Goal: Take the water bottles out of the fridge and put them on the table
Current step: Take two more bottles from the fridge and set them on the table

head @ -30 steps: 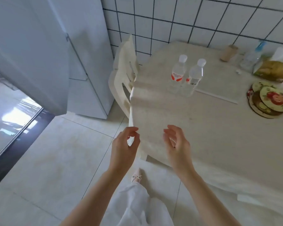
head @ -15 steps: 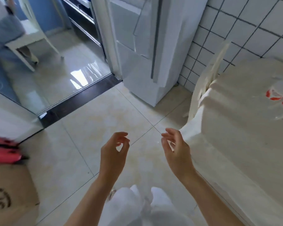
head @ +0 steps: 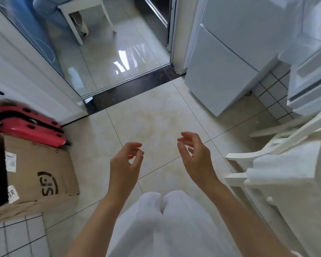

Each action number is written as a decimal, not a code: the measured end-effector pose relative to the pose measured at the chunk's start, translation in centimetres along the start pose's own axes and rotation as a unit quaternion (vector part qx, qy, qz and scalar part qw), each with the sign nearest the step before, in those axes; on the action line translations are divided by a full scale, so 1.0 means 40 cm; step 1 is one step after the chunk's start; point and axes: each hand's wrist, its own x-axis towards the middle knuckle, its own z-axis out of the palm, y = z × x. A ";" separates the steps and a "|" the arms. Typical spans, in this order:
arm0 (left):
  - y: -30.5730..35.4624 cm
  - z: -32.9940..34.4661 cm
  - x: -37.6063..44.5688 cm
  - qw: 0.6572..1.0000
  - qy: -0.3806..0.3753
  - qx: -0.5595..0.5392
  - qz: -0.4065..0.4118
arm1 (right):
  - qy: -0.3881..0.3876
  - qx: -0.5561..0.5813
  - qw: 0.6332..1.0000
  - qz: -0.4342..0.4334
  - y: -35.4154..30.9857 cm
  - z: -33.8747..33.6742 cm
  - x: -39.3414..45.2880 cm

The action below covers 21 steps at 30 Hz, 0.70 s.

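Observation:
My left hand (head: 127,164) and my right hand (head: 195,156) hang in front of me over the tiled floor, fingers loosely curled, holding nothing. The white fridge (head: 230,52) stands at the upper right, and its open door (head: 309,71) reaches in from the right edge. The corner of the table under its white cloth (head: 295,173) shows at the right edge. No water bottle is in view.
A white chair (head: 258,156) stands against the table. A cardboard box (head: 37,175) and a red suitcase (head: 26,125) lie at the left. A dark threshold (head: 130,89) leads to another room with a white stool (head: 85,8).
The view has swung left, away from the table. The two bottles on the table have left the view. The box, suitcase and doorway have come in. Both hands stay empty.

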 end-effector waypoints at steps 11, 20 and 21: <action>0.044 0.013 0.371 0.998 -0.050 0.035 0.006 | -0.005 -0.029 1.000 0.004 -0.089 0.052 0.318; 0.185 0.103 0.729 0.994 -0.082 0.058 0.043 | 0.002 -0.058 0.998 -0.020 -0.189 -0.043 0.696; 0.204 0.117 0.772 0.994 -0.085 0.055 0.049 | 0.013 -0.055 0.998 -0.021 -0.199 -0.056 0.736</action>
